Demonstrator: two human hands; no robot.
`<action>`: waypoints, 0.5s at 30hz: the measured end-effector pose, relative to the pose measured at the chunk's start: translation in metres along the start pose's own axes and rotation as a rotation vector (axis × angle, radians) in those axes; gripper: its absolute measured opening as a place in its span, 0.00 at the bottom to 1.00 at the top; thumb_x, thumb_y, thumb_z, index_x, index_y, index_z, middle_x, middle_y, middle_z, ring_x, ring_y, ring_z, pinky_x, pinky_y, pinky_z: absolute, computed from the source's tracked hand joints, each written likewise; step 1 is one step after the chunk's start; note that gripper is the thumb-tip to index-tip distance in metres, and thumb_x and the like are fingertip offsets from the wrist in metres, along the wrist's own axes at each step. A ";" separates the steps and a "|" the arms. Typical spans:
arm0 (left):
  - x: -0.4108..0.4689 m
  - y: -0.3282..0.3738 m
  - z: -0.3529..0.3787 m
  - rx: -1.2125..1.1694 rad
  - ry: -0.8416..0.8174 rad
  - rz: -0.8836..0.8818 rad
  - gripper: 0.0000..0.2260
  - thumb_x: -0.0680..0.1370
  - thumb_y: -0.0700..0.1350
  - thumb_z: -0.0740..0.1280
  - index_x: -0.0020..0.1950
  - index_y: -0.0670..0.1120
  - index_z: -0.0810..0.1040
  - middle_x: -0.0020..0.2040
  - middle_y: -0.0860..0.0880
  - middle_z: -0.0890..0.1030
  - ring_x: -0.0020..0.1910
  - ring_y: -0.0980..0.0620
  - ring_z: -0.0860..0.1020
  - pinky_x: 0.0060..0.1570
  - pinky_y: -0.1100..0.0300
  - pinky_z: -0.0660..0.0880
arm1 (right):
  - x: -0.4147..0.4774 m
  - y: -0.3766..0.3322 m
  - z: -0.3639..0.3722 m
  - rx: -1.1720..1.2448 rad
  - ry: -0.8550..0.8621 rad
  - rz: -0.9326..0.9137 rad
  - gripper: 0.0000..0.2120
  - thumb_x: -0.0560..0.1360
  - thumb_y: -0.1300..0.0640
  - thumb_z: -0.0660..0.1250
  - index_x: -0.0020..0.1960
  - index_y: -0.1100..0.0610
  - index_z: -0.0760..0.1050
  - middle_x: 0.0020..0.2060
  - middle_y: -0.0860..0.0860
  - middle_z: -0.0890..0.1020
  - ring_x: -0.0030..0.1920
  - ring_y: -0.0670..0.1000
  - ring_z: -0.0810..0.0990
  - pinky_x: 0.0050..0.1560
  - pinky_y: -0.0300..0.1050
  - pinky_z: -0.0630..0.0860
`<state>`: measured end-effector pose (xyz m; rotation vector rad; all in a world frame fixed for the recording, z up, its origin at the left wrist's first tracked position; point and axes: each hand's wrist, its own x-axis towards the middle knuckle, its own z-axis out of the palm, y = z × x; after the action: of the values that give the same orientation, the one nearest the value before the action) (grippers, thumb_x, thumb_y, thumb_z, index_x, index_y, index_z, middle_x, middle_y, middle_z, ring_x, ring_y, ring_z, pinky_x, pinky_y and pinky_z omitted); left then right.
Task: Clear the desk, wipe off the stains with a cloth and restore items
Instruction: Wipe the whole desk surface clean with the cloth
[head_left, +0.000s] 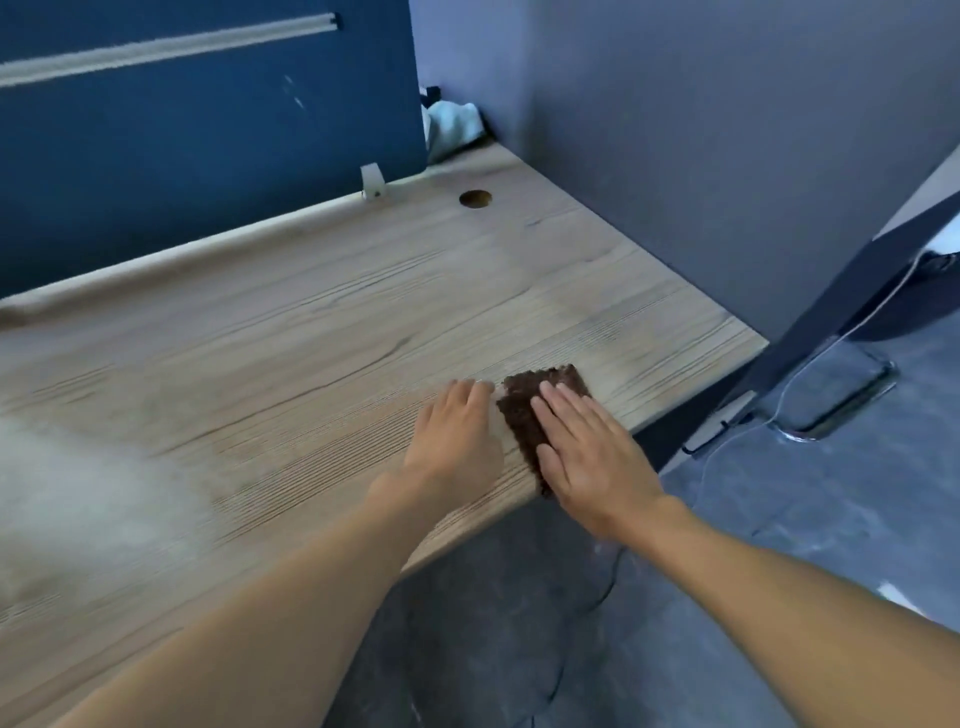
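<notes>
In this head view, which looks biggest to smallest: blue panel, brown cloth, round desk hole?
1. blue panel
2. brown cloth, partly under the right hand
3. round desk hole, farther away, so true size unsure

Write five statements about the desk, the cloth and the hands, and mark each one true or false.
1. The right hand lies flat on the cloth. True.
2. The cloth sits in the middle of the desk. False: it lies near the desk's front right corner.
3. The left hand grips a cup. False: it holds nothing and rests on the desk beside the cloth.
4. A round hole is cut in the desk near the blue partition. True.
5. A pale rag lies at the far corner, past the partition's end. True.
</notes>
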<state>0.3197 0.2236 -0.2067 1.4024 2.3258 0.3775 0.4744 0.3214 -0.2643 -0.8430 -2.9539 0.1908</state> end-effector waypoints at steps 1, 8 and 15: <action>0.013 0.016 0.005 0.020 -0.041 0.016 0.31 0.77 0.40 0.59 0.79 0.47 0.55 0.79 0.46 0.57 0.79 0.46 0.52 0.78 0.49 0.51 | 0.003 0.024 -0.005 -0.013 -0.016 0.049 0.32 0.81 0.43 0.40 0.79 0.59 0.58 0.79 0.54 0.57 0.80 0.51 0.53 0.79 0.49 0.49; 0.121 0.135 0.036 0.203 -0.227 -0.020 0.40 0.75 0.62 0.62 0.81 0.50 0.49 0.81 0.42 0.47 0.80 0.39 0.43 0.74 0.31 0.47 | 0.028 0.161 -0.025 -0.034 -0.049 0.349 0.42 0.72 0.40 0.26 0.81 0.57 0.43 0.81 0.52 0.43 0.80 0.49 0.40 0.79 0.48 0.39; 0.205 0.129 0.003 0.166 -0.157 -0.272 0.29 0.75 0.61 0.67 0.71 0.48 0.66 0.68 0.41 0.65 0.67 0.39 0.65 0.67 0.40 0.68 | 0.045 0.204 -0.037 -0.009 -0.093 0.353 0.41 0.72 0.41 0.28 0.80 0.59 0.40 0.80 0.53 0.40 0.80 0.50 0.39 0.78 0.47 0.36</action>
<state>0.3356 0.4646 -0.1948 1.1177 2.4166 -0.0058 0.5462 0.5207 -0.2544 -1.3888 -2.8638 0.2392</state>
